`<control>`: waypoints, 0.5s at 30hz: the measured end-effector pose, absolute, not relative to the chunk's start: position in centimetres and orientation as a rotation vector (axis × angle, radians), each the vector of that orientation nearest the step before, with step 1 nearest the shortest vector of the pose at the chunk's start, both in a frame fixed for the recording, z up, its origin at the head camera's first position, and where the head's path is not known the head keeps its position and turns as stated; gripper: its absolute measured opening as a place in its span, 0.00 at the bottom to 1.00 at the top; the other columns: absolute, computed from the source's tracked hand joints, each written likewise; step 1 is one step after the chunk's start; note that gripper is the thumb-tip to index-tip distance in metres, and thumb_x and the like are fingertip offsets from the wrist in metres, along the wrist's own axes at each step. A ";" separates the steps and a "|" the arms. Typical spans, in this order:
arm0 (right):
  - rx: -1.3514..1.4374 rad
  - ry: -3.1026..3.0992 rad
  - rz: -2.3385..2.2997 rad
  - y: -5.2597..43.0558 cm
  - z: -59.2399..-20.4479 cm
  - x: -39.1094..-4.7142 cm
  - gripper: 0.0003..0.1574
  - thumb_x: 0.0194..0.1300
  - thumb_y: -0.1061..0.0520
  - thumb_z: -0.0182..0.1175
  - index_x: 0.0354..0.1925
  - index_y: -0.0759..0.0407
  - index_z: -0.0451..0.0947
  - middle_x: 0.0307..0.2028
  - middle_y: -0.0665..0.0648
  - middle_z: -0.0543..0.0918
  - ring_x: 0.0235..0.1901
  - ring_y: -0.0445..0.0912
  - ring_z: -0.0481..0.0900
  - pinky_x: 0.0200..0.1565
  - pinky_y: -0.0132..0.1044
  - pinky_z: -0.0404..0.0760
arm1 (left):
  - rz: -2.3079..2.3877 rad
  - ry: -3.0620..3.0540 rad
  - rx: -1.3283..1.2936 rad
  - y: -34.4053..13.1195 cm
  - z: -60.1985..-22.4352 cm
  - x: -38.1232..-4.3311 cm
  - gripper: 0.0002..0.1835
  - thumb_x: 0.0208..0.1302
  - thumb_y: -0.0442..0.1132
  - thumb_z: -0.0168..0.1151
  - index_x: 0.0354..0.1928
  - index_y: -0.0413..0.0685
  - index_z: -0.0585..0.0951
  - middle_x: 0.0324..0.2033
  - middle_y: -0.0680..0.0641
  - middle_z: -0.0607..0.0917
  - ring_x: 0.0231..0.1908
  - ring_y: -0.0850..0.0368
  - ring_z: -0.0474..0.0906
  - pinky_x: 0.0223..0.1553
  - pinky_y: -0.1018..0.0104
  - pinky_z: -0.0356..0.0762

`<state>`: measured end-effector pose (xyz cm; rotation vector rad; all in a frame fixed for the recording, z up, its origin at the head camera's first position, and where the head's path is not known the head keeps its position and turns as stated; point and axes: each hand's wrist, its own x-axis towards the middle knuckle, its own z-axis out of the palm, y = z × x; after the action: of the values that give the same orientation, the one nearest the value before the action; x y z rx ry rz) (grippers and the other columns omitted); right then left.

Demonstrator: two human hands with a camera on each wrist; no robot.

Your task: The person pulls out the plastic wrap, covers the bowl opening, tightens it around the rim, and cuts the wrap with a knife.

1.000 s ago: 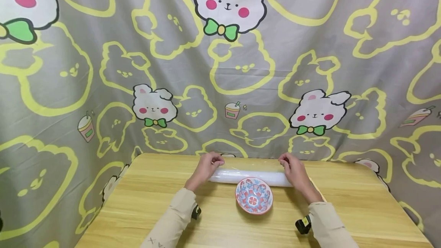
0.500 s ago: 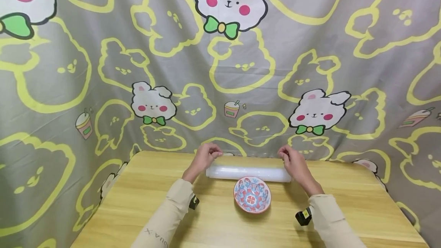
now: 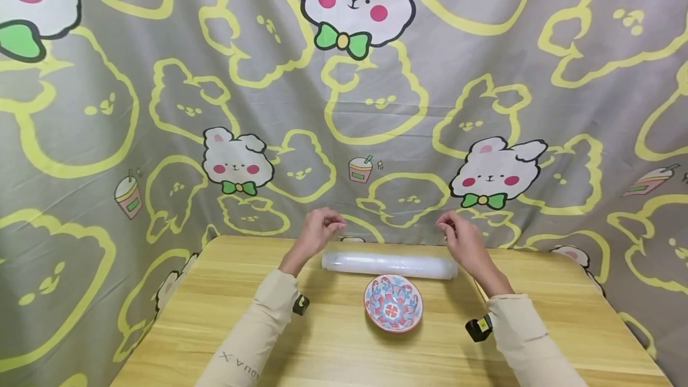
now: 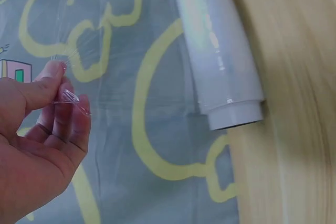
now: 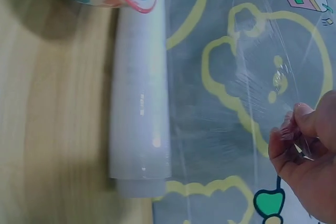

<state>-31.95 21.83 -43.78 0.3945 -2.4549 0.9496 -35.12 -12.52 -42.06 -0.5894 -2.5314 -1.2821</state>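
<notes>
- Desk [image 3: 344,363]: wood-grain top, lower half of the head frame; carries the bowl and the roll.
- Bowl [image 3: 394,303]: lower centre, upright, red and blue pattern inside; neither hand touches it.
- Film roll [image 3: 389,265]: lies crosswise just beyond the bowl, at the back of the desk.
- Left hand [image 3: 317,232]: left of centre, raised above the roll's left end; thumb and fingers pinch the clear film's edge.
- Right hand [image 3: 462,240]: right of centre, above the roll's right end; thumb and fingers pinch the opposite part of that edge.
- Clear film [image 5: 262,72]: spans the gap between the hands, creased near the pinched points; its run down to the roll is hard to make out.
- Step in hand (judged): drawing film off the roll. The next move calls for both grips held level and pulled evenly, film taut.
- Patterned cloth [image 3: 387,124]: hangs behind the desk, filling the upper frame.
</notes>
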 end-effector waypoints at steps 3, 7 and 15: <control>0.393 -2.461 0.962 21.6 -43.3 -31.8 0.04 0.75 0.66 0.56 0.41 0.66 0.78 0.30 0.59 0.80 0.26 0.47 0.73 0.27 0.36 0.74 | -1.272 -2.516 -0.597 -12.8 -41.8 -35.2 0.02 0.63 0.30 0.71 0.33 0.37 0.88 0.31 0.46 0.86 0.28 0.58 0.80 0.27 0.72 0.78; 0.395 -2.455 0.974 21.4 -43.0 -31.6 0.04 0.75 0.67 0.57 0.42 0.66 0.79 0.32 0.61 0.81 0.29 0.48 0.74 0.28 0.37 0.75 | -1.231 -2.510 -0.600 -13.1 -41.2 -34.9 0.03 0.63 0.30 0.71 0.32 0.38 0.88 0.30 0.47 0.85 0.29 0.58 0.79 0.27 0.72 0.78; 0.417 -2.375 0.923 22.0 -41.5 -31.6 0.03 0.74 0.67 0.58 0.40 0.65 0.79 0.30 0.59 0.82 0.27 0.47 0.74 0.27 0.36 0.75 | -1.189 -2.477 -0.600 -12.4 -39.6 -35.0 0.03 0.62 0.30 0.71 0.31 0.40 0.88 0.30 0.47 0.86 0.30 0.54 0.83 0.31 0.68 0.84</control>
<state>-31.56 21.97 -41.53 0.4169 -2.3747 0.9230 -34.97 -12.38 -39.57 -0.5996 -2.4766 -1.1892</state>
